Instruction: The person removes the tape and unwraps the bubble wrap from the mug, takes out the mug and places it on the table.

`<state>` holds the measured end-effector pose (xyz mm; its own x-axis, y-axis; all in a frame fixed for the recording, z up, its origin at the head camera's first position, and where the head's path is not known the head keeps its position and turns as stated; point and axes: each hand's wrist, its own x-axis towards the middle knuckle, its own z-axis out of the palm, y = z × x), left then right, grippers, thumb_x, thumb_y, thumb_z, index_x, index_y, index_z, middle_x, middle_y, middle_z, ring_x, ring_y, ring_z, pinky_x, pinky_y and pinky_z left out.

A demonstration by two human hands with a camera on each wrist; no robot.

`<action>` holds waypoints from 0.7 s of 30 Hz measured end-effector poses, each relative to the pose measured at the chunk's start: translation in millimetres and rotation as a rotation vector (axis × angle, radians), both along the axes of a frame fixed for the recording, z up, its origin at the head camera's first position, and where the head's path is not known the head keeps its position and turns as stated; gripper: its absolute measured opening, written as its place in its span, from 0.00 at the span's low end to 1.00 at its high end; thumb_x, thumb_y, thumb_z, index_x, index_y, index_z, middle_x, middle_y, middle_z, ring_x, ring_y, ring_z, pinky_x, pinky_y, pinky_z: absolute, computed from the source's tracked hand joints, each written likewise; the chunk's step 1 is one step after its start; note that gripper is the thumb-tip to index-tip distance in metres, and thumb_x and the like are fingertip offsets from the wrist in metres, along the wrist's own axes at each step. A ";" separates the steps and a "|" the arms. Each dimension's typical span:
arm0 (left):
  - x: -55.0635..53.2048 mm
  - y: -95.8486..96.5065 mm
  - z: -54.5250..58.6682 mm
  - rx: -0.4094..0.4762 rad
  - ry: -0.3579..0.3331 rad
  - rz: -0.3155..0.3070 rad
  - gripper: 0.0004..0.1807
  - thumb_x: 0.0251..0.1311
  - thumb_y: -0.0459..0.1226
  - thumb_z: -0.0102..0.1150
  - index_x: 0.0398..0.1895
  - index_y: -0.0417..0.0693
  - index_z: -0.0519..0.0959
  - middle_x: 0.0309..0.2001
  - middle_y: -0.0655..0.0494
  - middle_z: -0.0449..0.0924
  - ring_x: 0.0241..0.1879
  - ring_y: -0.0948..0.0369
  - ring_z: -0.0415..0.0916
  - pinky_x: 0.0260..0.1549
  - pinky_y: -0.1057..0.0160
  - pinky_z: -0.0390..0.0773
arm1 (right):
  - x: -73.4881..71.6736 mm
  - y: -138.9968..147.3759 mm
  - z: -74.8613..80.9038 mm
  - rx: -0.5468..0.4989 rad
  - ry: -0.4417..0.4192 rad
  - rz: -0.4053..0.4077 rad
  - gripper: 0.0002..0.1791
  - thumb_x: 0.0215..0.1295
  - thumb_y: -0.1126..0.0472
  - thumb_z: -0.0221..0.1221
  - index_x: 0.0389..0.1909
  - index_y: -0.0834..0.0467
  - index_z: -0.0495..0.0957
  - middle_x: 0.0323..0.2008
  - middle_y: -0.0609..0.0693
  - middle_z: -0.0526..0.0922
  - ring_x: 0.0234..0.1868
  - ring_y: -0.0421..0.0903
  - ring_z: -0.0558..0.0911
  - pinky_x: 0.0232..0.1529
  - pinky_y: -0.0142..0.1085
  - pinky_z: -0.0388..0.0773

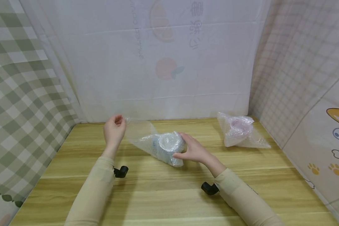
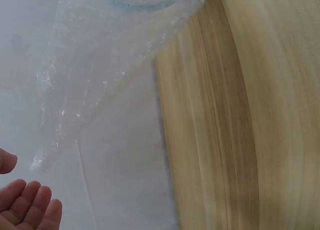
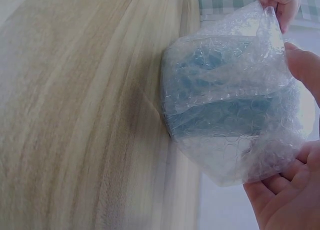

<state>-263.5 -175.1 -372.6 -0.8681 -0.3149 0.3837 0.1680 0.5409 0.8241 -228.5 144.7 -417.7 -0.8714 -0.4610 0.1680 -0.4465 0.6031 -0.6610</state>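
Note:
A light blue item with a round rim, wrapped in bubble wrap (image 1: 169, 147), is near the middle of the table. My right hand (image 1: 193, 149) grips the bundle from the right, thumb on the near side and fingers on the far side. From the bundle, a loose flap of bubble wrap (image 1: 139, 127) stretches up and left to a pointed corner. My left hand (image 1: 115, 131) is right at that corner. In the left wrist view, its thumb (image 2: 7, 161) and bent fingers (image 2: 32, 202) stand apart, with the flap's tip just beyond them.
A second bubble-wrapped bundle with a pink item inside (image 1: 240, 128) lies at the back right of the wooden table (image 1: 164, 194). A white printed cloth (image 1: 115, 69) hangs behind the table, and patterned cloths line both sides.

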 end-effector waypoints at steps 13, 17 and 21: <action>14.9 9.0 -0.5 -0.317 0.235 -0.111 0.21 0.58 0.28 0.61 0.55 0.28 0.75 0.54 0.34 0.77 0.57 0.40 0.70 0.62 0.43 0.65 | 1.3 -0.4 2.3 -0.009 -0.010 0.003 0.50 0.51 0.49 0.74 0.72 0.62 0.61 0.65 0.60 0.71 0.64 0.58 0.71 0.64 0.54 0.68; 20.0 19.2 -1.4 -0.422 0.325 -0.244 0.25 0.57 0.29 0.65 0.58 0.28 0.73 0.56 0.33 0.76 0.58 0.39 0.70 0.64 0.43 0.63 | 1.3 -0.5 2.4 -0.012 -0.010 0.004 0.51 0.51 0.49 0.74 0.72 0.62 0.61 0.65 0.60 0.71 0.64 0.58 0.71 0.64 0.54 0.68; 25.7 32.3 -4.7 -0.538 0.349 -0.379 0.32 0.56 0.36 0.67 0.62 0.28 0.71 0.59 0.34 0.74 0.61 0.40 0.68 0.65 0.43 0.62 | 1.3 -0.4 2.1 -0.007 -0.005 0.004 0.51 0.51 0.48 0.74 0.72 0.62 0.61 0.66 0.60 0.70 0.64 0.59 0.71 0.64 0.54 0.68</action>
